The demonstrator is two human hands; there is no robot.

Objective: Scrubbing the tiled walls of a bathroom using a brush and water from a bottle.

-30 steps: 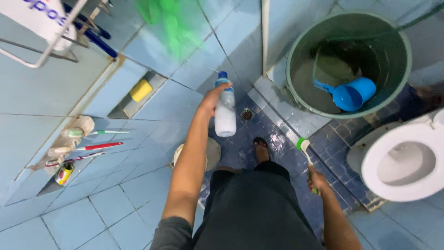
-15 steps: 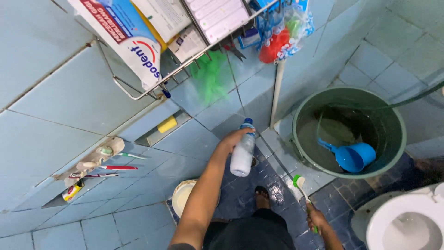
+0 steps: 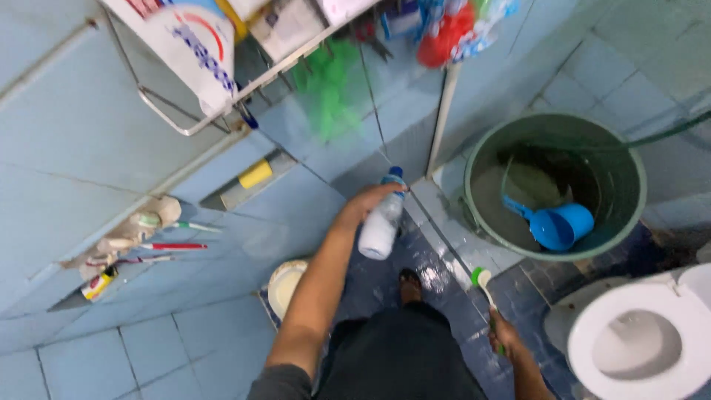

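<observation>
Your left hand (image 3: 368,201) is clamped near the cap of the clear plastic bottle w/ blue cap (image 3: 381,225), hanging tilted over the wet dark-blue tiled floor (image 3: 385,281), right hand (image 3: 503,342) wrapped round the green-and-white brush (image 3: 483,281) — slick fingers could let it drop, or you could slip.

The left hand (image 3: 363,204) holds a bottle (image 3: 381,222) ahead of the body, and the right hand (image 3: 503,342) holds a brush (image 3: 483,281) lower to its right. Beyond the brush stands a bucket (image 3: 629,170) with a scoop (image 3: 559,224) in it. A toilet (image 3: 629,341) sits right of the right fingers. A wall rack (image 3: 222,81) hangs up left of the left fingers, with toothbrushes (image 3: 163,244) in a recess below it.
</observation>
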